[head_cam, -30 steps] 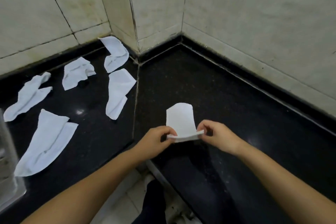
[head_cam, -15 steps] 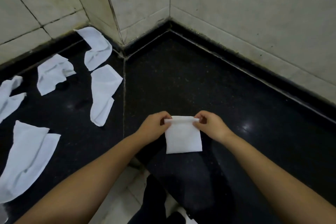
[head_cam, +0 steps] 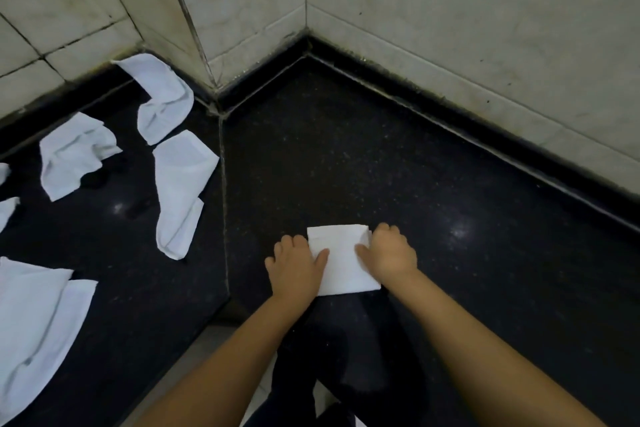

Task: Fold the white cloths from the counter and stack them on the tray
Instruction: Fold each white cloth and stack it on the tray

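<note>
White folded cloth [head_cam: 341,260] under both hands

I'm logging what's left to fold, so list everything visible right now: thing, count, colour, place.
folded cloth: 1, white, flat on the counter near its front edge, under both hands
unfolded cloths: 4 whole, white, on the left part of the counter: one by the wall, one crumpled, one long beside the counter seam, one large at the lower left
cloth pieces cut off by the left edge: 2 bits, white; whether one cloth or two, I cannot tell
counter: 1, black speckled, L-shaped in the corner
wall tiles: pale marbled, behind the counter
tray: none in view
left hand: 1, rests on the folded cloth's left side
right hand: 1, rests on its right side
</note>
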Motion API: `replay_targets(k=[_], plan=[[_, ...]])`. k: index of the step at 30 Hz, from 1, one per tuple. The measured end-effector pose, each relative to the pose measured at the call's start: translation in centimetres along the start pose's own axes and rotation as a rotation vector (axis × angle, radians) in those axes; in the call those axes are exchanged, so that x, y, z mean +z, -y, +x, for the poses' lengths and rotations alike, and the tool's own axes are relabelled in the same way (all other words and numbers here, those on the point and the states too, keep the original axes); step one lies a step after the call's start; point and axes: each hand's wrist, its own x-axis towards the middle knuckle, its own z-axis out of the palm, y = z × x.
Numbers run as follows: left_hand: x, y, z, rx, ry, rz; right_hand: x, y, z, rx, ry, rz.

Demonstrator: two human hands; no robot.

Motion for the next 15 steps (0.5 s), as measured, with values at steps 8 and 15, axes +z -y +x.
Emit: replay_targets(k=[8, 15], plan=[[-2.4, -2.6, -2.0, -0.086, 0.054, -0.780, -1.0, -1.5, -2.6, -0.015, 0.020, 0.679], [-4.8, -5.0, -6.9, -0.170, 0.365, -1.364, -5.0, -7.1, -10.1, -0.075, 0.103, 1.322]])
